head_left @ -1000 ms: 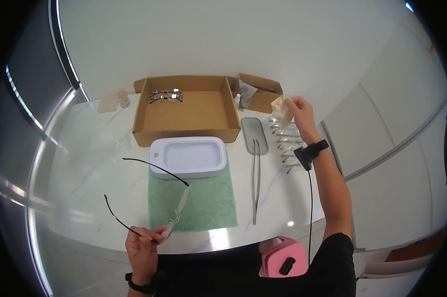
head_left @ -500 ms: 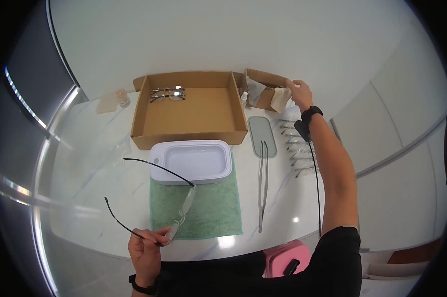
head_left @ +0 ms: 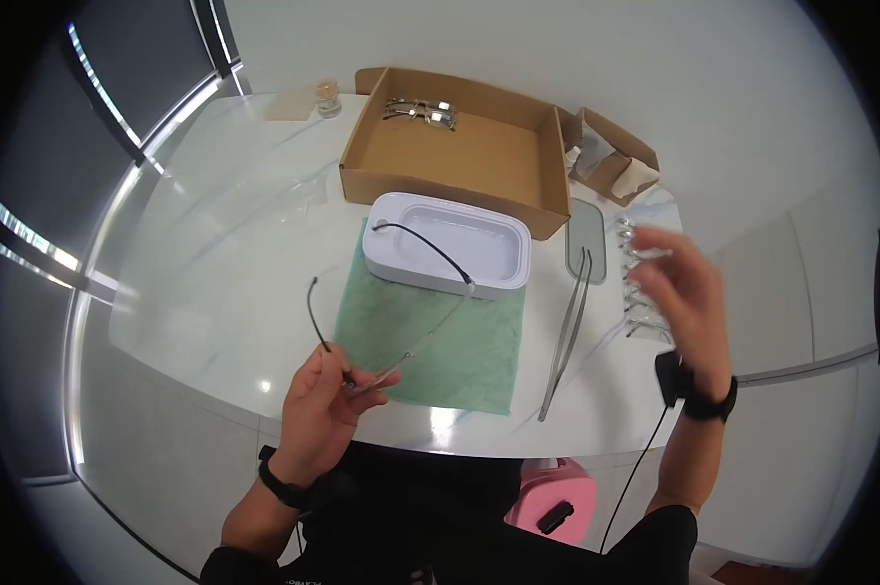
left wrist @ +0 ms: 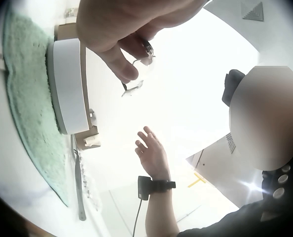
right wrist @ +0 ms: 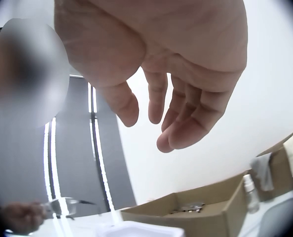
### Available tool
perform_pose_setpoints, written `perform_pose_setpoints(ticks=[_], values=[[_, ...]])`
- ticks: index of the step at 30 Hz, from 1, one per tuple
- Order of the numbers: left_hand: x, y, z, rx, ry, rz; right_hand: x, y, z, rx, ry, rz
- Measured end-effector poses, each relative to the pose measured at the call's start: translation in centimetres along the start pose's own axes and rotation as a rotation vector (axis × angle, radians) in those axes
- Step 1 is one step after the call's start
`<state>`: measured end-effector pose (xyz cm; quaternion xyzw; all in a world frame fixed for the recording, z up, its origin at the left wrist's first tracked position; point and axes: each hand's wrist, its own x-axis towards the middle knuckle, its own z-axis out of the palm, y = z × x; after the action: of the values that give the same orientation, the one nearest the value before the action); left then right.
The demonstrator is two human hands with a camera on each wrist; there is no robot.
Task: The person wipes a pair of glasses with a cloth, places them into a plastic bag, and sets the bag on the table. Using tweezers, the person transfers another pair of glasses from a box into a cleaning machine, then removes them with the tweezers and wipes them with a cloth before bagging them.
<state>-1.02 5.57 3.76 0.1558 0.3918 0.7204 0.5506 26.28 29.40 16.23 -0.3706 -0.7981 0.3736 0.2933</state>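
Note:
My left hand point(head_left: 321, 408) pinches a pair of glasses point(head_left: 416, 351) by the frame near one hinge, the dark temples spread and pointing away over the towel and the white basin. In the left wrist view the fingers of the left hand point(left wrist: 131, 29) hold the glasses at a lens edge. My right hand point(head_left: 688, 302) is raised over the table's right side, blurred and empty. The right wrist view shows the right hand point(right wrist: 156, 64) with relaxed, slightly bent fingers and nothing between them. A beige cloth point(head_left: 635, 177) hangs on the small cardboard box point(head_left: 596, 179).
A white basin point(head_left: 386, 261) stands on a green towel point(head_left: 440, 366). Behind it is a large cardboard box point(head_left: 450, 185) with glasses point(head_left: 420, 112) inside. Tweezers point(head_left: 565, 351) lean on a grey tray point(head_left: 586, 219); several bagged glasses point(head_left: 645, 317) lie at right. A small jar point(head_left: 328, 100) is at back left.
My right hand has let go of the beige cloth at the small box and come back toward me. The left hand has raised and turned the glasses. The head view has shifted.

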Motion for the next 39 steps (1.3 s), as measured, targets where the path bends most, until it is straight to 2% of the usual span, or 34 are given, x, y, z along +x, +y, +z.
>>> perform_pose_setpoints(ticks=[2,4,5,7,9,10,12,16,21,23,24,26,33,36,38,39], values=[[-0.4,0.1,0.1,-0.142,-0.011,-0.13,-3.4,-2.8,2.6,-0.06,-0.147,-0.111],[-0.9,-0.1,-0.6,-0.243,-0.039,-0.189,-5.5,-3.8,5.6,-0.035,-0.155,-0.181],[-1.3,-0.2,-0.9,-0.348,-0.058,-0.248,-6.1,-3.8,7.0,0.03,-0.145,-0.156],[-2.0,-0.2,-1.2,-0.332,-0.077,-0.272,-7.1,-3.6,9.5,0.094,-0.135,-0.131],[-2.6,-0.2,-1.6,-0.321,-0.089,-0.288,-8.0,-3.2,11.6,0.439,-0.077,0.001],[-2.9,-0.2,-1.9,-0.311,-0.087,-0.31,-8.5,-3.0,12.4,0.438,-0.084,-0.001],[-3.5,-0.2,-2.3,-0.304,-0.08,-0.332,-9.4,-2.5,13.8,0.608,-0.06,0.107],[-3.8,-0.8,-3.3,-0.246,-0.067,-0.322,-10.2,-1.3,15.8,0.683,0.005,0.107],[-3.7,-1.4,-3.4,-0.086,-0.021,-0.335,-11.1,-0.9,16.6,0.71,0.066,0.193],[-3.5,-1.6,-2.9,0.305,-0.017,-0.16,-11.4,-0.4,16.7,0.722,0.074,0.195],[-3.4,-1.7,-3.0,0.31,-0.025,-0.165,-11.5,-0.3,16.6,0.734,0.075,0.194],[-3.6,-2.0,-3.6,0.617,-0.134,0.01,-11.7,-0.2,16.2,0.732,0.074,0.216],[-3.9,-1.7,-2.7,1.007,-0.193,0.091,-11.2,0.5,15.9,0.801,-0.009,0.281],[-3.7,-2.1,-3.0,1.07,-0.158,0.186,-11.2,0.4,15.7,0.853,-0.016,0.295],[-3.7,-1.6,-2.2,1.148,-0.134,0.338,-11.1,-0.1,15.6,0.876,0.001,0.315],[-3.7,-1.5,-2.0,1.148,-0.134,0.344,-11.1,-0.3,15.5,0.896,0.018,0.339]])
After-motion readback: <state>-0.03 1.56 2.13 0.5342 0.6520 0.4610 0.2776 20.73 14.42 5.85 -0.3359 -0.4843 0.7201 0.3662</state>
